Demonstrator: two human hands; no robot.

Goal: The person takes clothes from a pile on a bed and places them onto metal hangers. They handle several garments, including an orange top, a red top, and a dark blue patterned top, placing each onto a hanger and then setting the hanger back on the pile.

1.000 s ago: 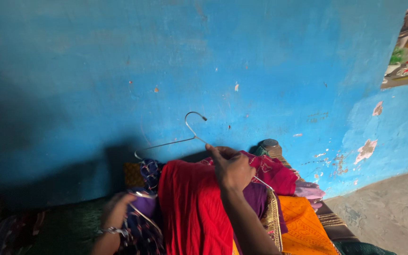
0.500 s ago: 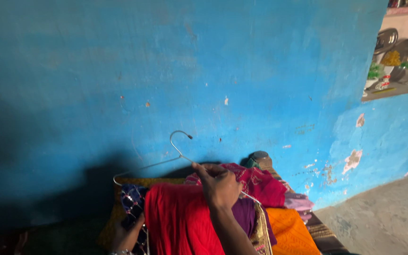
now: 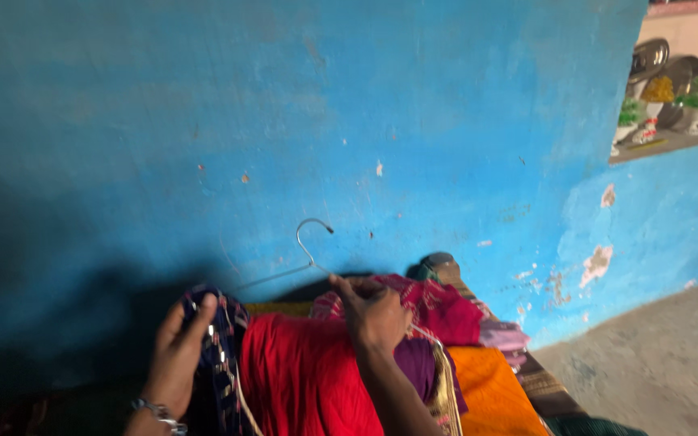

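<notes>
In the head view, the right hand [image 3: 375,311] is closed in a pinch on the neck of a thin metal hanger [image 3: 310,242], just below its hook. The hook stands upright against the blue wall [image 3: 325,113], and one wire shoulder runs down and left from the neck toward the left hand. The other shoulder passes behind the right hand and shows again as a short wire on the far side.

The left hand [image 3: 178,359] is raised with fingers loosely curled, gripping the edge of a dark patterned garment [image 3: 218,355] at the hanger's left end. A metal bangle [image 3: 155,412] sits on that wrist.

Between the two hands lies a red cloth [image 3: 300,379], draped over the pile and covering much of the hanger's lower part. Under the right hand is a purple fabric [image 3: 418,363], and behind it a pink embroidered cloth [image 3: 438,303]. To the right lies an orange cloth [image 3: 490,391] with a pale lilac piece [image 3: 504,335] just above it.

A dark rounded bedpost [image 3: 438,262] stands against the wall behind the pile. At upper right a wall niche [image 3: 672,89] holds steel vessels and small green plants. Grey floor [image 3: 656,371] shows at lower right.
</notes>
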